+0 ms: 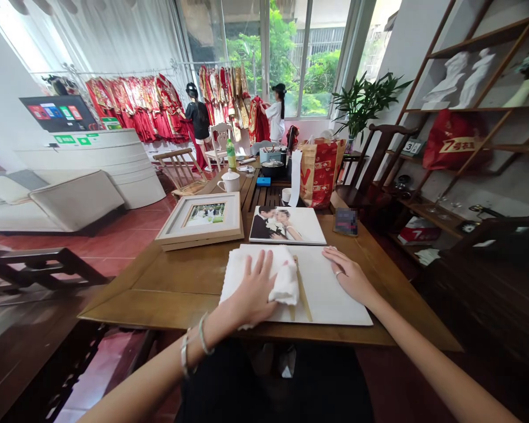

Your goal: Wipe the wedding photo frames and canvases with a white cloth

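My left hand point(253, 294) lies flat with fingers spread on a white cloth point(286, 285), which is bunched up beside the thumb. Under the cloth is a large white board point(335, 308), flat at the table's near edge. A tan strip point(303, 288) runs down the board just right of the cloth. My right hand point(351, 281) rests on the board's right side, fingers extended and holding nothing. Beyond the board lies a wedding photo panel point(286, 226) showing a couple. To its left, a pale wooden picture frame point(176, 232) holds a smaller photo.
On the wooden table point(167, 282) stand a lidded white mug point(230, 181), a green bottle point(231, 155), a red-and-tan paper bag point(321, 176) and a dark phone-like device point(346, 222). Wooden chairs flank it. Two people stand by racks of red garments point(132, 108) at the back.
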